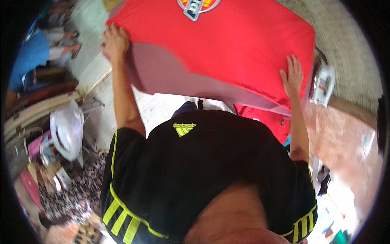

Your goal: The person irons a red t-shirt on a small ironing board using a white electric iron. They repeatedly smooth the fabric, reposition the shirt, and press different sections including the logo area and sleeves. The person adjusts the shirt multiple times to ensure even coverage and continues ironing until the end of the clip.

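A red shirt with a printed emblem is spread over a padded board with a mauve cover. My left hand rests at the board's left end, by the shirt's edge, with its fingers apart. Over on the right side, my right hand lies on the red cloth with fingers stretched out and nothing in its grasp. An iron, white and silver, stands just beyond the board's right end. The shirt's far part runs out of the picture at the top.
More red cloth hangs below the board's near edge. To the left is a white plastic chair, with a person in a blue shirt farther off. Someone in patterned clothing is at the lower left. A woven mat lies at the far right.
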Action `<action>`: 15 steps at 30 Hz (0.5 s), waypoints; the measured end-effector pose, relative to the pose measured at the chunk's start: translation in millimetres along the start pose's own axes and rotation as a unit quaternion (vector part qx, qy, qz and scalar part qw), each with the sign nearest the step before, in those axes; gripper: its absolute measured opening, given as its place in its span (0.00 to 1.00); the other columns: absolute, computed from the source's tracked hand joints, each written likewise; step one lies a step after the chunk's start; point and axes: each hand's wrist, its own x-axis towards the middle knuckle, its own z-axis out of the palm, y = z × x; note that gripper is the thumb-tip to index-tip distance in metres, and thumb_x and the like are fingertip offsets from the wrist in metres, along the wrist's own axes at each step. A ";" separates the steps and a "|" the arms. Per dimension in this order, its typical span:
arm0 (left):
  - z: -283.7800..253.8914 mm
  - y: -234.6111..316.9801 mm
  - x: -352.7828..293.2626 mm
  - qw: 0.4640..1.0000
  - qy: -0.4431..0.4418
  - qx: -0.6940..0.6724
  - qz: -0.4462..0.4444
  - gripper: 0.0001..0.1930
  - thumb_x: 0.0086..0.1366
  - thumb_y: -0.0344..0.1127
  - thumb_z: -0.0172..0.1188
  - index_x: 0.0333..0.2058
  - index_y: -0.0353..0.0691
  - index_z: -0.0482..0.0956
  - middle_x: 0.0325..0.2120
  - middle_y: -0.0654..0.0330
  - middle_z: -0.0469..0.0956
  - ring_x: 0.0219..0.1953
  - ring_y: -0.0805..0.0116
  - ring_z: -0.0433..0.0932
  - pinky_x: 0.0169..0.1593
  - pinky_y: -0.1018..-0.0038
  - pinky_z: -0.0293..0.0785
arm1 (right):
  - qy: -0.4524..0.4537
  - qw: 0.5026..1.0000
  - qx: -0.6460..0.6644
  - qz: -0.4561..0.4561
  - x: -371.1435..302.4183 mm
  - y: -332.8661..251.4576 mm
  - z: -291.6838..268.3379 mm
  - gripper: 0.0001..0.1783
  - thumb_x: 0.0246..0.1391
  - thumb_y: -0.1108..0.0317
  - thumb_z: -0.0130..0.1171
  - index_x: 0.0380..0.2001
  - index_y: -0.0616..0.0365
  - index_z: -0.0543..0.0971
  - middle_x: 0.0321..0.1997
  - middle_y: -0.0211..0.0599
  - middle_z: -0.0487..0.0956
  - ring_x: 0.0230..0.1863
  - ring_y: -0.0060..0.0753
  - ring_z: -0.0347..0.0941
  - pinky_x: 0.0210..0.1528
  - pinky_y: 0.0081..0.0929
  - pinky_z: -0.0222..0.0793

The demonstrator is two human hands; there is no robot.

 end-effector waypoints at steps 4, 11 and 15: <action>-27.8 46.6 -20.5 1.000 -0.005 0.000 0.022 0.31 0.71 0.58 0.44 0.64 0.42 0.64 0.67 0.49 0.58 0.67 0.41 0.56 0.60 0.34 0.55 | 0.007 1.000 -0.007 0.012 -0.9 -0.4 -9.4 0.36 0.59 0.46 0.53 0.68 0.43 0.61 0.73 0.37 0.57 0.73 0.47 0.50 0.70 0.52 0.47; -110.4 218.9 -140.3 0.934 -0.136 -0.158 0.291 0.38 0.65 0.64 0.50 0.68 0.51 0.59 0.70 0.50 0.50 0.71 0.42 0.47 0.66 0.40 0.46 | 0.044 0.990 -0.038 0.131 -4.9 -53.0 14.1 0.40 0.59 0.36 0.47 0.70 0.42 0.58 0.75 0.39 0.52 0.74 0.56 0.46 0.70 0.62 0.42; -101.0 232.0 -152.2 0.935 -0.130 -0.107 0.313 0.38 0.65 0.65 0.49 0.69 0.54 0.57 0.71 0.52 0.48 0.71 0.43 0.47 0.67 0.41 0.44 | 0.014 0.996 -0.010 0.084 -34.8 -34.3 -3.0 0.41 0.58 0.35 0.48 0.69 0.41 0.59 0.75 0.38 0.54 0.74 0.54 0.48 0.70 0.59 0.46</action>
